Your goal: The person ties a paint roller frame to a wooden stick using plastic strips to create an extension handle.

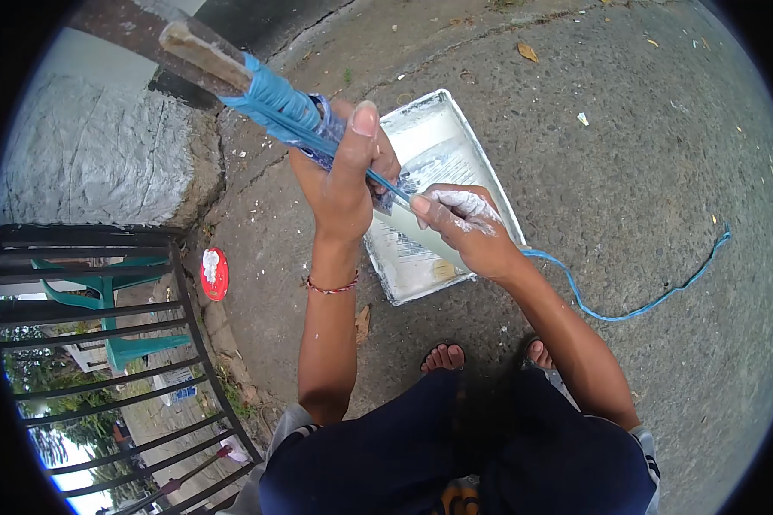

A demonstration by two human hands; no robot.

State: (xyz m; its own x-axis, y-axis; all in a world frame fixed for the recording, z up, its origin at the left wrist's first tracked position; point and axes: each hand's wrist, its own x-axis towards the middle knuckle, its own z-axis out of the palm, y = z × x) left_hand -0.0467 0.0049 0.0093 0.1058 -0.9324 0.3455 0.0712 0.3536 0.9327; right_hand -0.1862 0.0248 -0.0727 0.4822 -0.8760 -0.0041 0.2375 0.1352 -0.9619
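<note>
My left hand is wrapped round a pole where blue cord is wound in tight turns. A wooden stick end lies along the pole under the cord. White paint coats the fingers of my right hand, which pinches the blue cord pulled taut from my left hand. The loose end of the cord trails from my right hand across the ground to the right. Beneath both hands sits a white paint tray, smeared with paint.
A red lid with white paint lies at the left, near a black metal gate. Behind the gate stands a green plastic chair. A grey painted wall base is at upper left. My feet are below the tray.
</note>
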